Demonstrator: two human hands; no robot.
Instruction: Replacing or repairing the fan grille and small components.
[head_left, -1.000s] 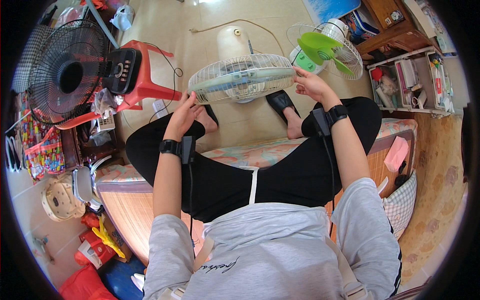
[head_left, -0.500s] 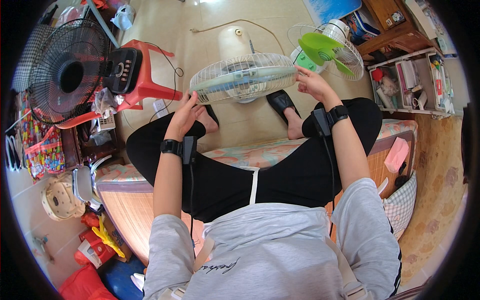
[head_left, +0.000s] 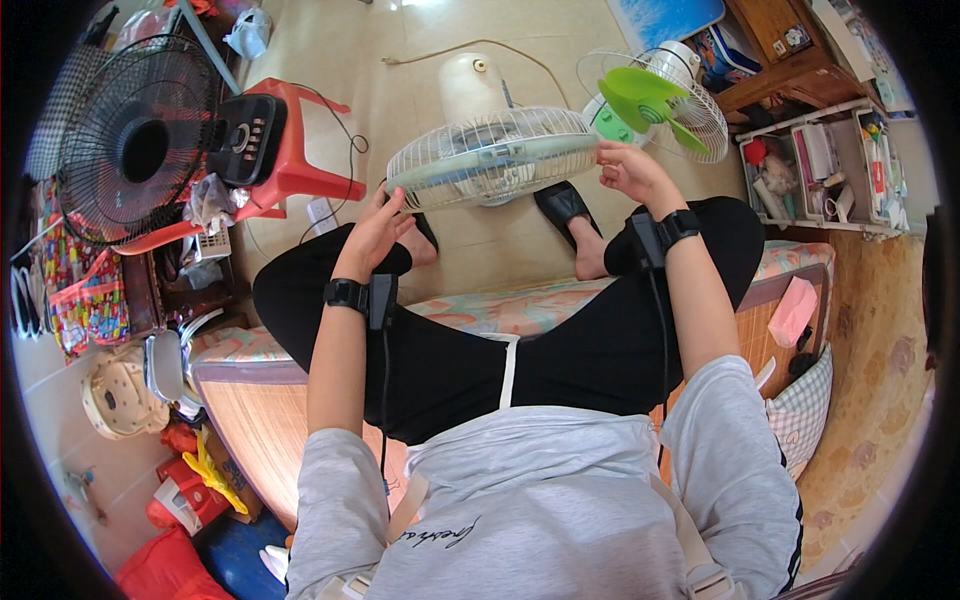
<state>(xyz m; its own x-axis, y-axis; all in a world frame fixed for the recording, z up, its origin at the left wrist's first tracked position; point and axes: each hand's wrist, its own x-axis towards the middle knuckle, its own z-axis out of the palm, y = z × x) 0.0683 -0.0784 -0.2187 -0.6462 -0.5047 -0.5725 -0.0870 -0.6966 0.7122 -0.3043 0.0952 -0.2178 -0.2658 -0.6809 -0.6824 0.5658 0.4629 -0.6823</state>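
Observation:
Between my hands is a white fan (head_left: 492, 160), its round wire cage lying nearly flat in front of a cream body (head_left: 475, 80). My left hand (head_left: 378, 218) grips the cage's left edge with its fingertips. My right hand (head_left: 632, 170) pinches the right edge, its other fingers curled. Just beyond that hand stands a smaller fan (head_left: 640, 95) with green blades. A black fan (head_left: 140, 150) with a dark control panel is at the left, beside a red plastic stool (head_left: 305, 175).
I sit on a mat-covered bed (head_left: 245, 410) with my feet on the tiled floor (head_left: 420, 30). A power strip (head_left: 320, 215) and cords lie on the floor. A rack of bins (head_left: 815, 170) and a wooden cabinet (head_left: 760, 40) stand at the right.
Both hands and the white fan's cage have shifted slightly to the right. The other fans have stayed in place.

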